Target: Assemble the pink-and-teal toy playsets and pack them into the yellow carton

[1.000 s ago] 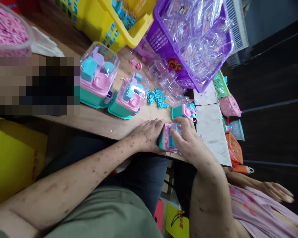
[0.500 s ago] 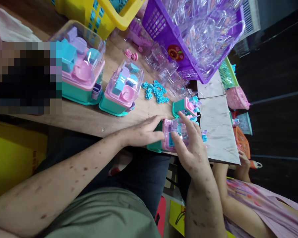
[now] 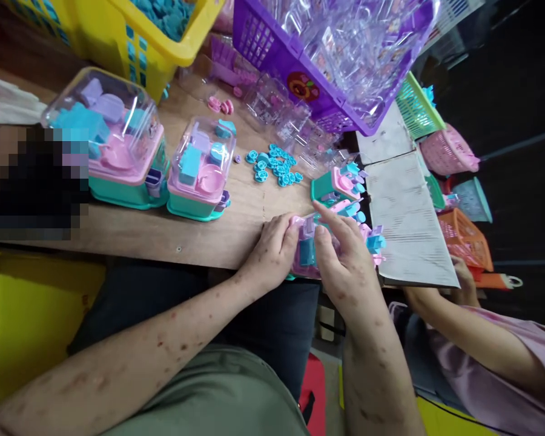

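A small toy playset (image 3: pixel 306 251), with a pink top, lilac and blue pieces and a clear plastic cover, lies on its side at the table's front edge. My left hand (image 3: pixel 272 251) wraps round its base end, hiding most of the green base. My right hand (image 3: pixel 352 260) spans the clear cover, thumb on the near part and forefinger stretched toward the far side; its other fingers are partly hidden. Just beyond lies an uncovered playset (image 3: pixel 336 184) with a green base. More blue and pink pieces (image 3: pixel 376 242) show beside my right hand.
Two covered playsets, one large (image 3: pixel 122 175) and one smaller (image 3: pixel 200 175), stand at left. Small blue rings (image 3: pixel 277 163) lie mid-table, with clear covers (image 3: pixel 295 121) behind. Yellow (image 3: pixel 163 48) and purple (image 3: pixel 290 66) baskets line the back. Another person's arm (image 3: pixel 472 327) is at right.
My left hand has closed round the playset's base, where its fingers were extended before. My right hand has settled lower over the clear cover. The camera view has shifted slightly.
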`<action>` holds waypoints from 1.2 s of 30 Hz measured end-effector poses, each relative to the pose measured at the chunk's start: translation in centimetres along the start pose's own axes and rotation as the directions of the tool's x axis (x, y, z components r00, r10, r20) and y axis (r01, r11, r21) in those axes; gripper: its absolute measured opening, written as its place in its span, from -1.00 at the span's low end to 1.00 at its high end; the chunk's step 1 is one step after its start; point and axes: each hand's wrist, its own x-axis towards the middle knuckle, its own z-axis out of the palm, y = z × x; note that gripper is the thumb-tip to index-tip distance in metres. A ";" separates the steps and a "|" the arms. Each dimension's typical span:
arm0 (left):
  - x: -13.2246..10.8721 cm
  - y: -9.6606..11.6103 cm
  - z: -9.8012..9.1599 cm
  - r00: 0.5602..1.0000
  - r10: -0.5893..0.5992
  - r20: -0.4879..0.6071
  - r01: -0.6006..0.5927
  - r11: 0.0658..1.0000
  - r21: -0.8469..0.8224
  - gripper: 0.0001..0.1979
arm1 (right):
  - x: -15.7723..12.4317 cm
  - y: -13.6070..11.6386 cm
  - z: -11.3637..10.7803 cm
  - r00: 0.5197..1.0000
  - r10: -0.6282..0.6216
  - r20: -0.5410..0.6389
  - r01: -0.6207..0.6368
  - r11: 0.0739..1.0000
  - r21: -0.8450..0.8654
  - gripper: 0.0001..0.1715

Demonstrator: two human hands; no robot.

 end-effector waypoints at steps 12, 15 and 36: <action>0.1 0.2 -2.4 0.982 -0.078 0.172 0.083 0.996 -0.025 -0.56 | -0.2 0.7 0.2 0.999 -0.046 0.000 0.046 0.998 0.041 -0.41; 0.3 0.2 -4.8 0.927 0.028 0.373 -0.051 0.997 0.052 -0.20 | -0.2 1.4 -0.3 0.989 -0.139 0.046 0.138 0.990 0.018 -0.32; 0.1 2.0 -6.9 0.889 0.313 0.333 -0.348 0.936 0.050 0.07 | -0.8 -1.1 -3.7 0.987 -0.157 -0.032 0.160 0.968 0.193 -0.27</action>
